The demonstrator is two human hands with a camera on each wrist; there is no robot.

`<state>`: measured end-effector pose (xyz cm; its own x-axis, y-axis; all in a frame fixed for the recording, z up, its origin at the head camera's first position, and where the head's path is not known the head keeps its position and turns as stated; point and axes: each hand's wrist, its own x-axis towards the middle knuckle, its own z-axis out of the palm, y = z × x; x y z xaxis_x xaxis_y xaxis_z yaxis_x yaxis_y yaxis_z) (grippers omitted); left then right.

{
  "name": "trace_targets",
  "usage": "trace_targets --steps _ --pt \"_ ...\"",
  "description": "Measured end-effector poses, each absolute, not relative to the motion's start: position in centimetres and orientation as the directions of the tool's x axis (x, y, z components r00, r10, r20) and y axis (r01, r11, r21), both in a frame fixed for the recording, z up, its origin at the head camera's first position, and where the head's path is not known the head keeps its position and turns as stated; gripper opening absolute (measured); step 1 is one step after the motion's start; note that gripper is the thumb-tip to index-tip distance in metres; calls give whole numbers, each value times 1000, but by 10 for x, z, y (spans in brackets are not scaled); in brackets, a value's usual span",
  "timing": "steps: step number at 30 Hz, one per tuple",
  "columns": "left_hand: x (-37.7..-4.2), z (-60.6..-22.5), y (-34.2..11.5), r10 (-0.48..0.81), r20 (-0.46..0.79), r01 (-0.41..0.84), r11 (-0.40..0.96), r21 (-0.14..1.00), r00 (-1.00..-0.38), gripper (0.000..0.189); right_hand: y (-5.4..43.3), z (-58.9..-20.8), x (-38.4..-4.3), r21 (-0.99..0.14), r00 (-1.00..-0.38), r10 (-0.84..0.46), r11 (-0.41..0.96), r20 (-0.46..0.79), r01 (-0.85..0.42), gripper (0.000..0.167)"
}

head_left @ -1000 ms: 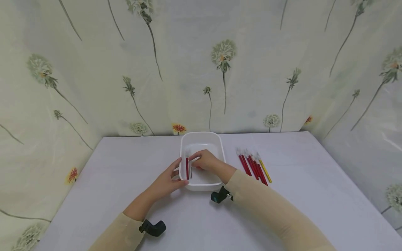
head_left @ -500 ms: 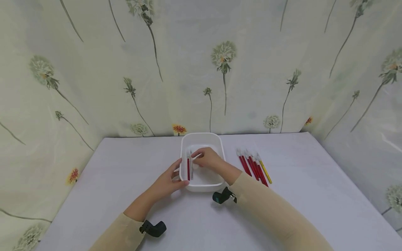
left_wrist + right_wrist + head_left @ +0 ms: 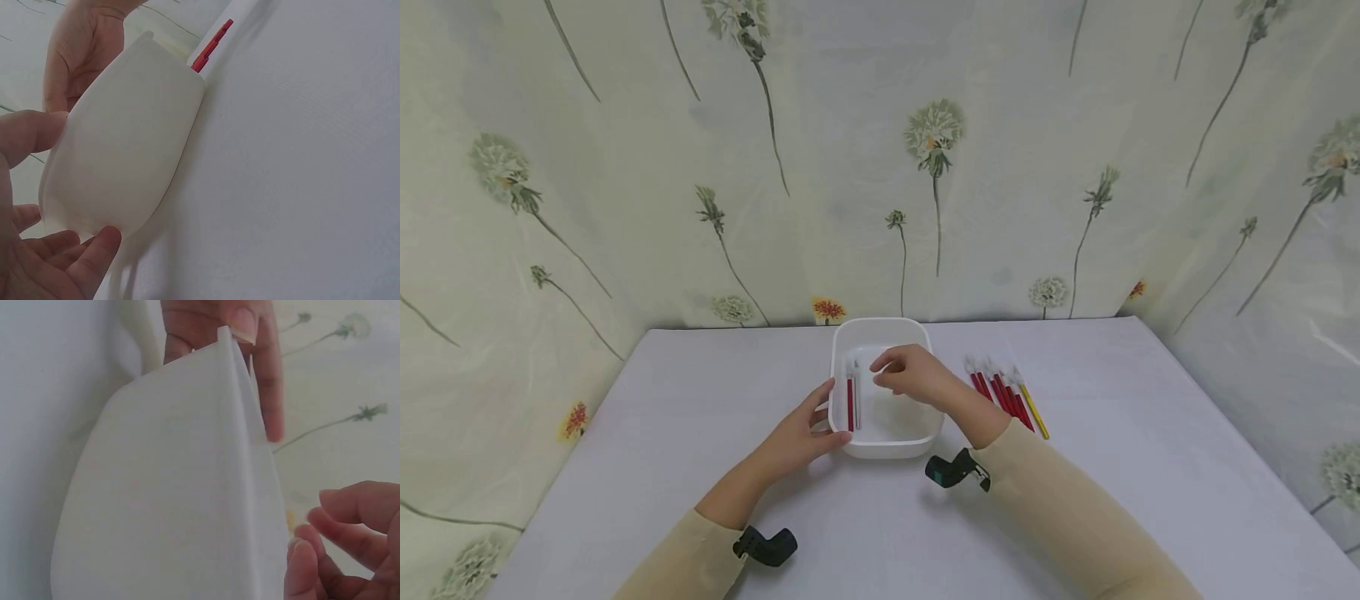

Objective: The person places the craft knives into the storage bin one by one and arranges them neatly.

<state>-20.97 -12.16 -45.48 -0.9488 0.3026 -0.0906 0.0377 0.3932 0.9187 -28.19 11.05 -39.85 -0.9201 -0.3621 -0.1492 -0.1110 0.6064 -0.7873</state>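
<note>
A white plastic container [image 3: 891, 450] stands mid-table. My left hand [image 3: 796, 433] holds its near-left corner, thumb at the front rim and fingers along the left side; the left wrist view shows fingertips [image 3: 103, 250] against the outer wall. Inside, along the left side, lie a slim red pen-like stick [image 3: 850, 406] and a silvery one [image 3: 858, 404], both with pale tips. Over the middle of the container hovers my right hand [image 3: 913, 372], fingers loosely bent and thumb apart, with nothing visible between them. The container wall hides its inside in both wrist views.
Right of the container lie several red pen-like sticks [image 3: 1006, 392] with pale translucent tips, beside a yellow one [image 3: 1035, 410]. My right forearm partly covers them. A floral curtain [image 3: 820, 167] hangs behind the white-covered table [image 3: 700, 400].
The right hand has come away from the silvery stick and moved up and to the right, leaving it beside the red one. The left hand stays on the container.
</note>
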Motion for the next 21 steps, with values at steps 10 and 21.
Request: trace_targets --steps 10,21 --pt "-209 -455 -121 304 -84 46 398 916 -949 95 147 -385 -271 -757 -936 -341 634 -89 -159 29" --pt "-208 -454 -121 299 -65 63 398 915 -952 92 184 -382 -259 -769 -956 -287 624 -63 -136 28"
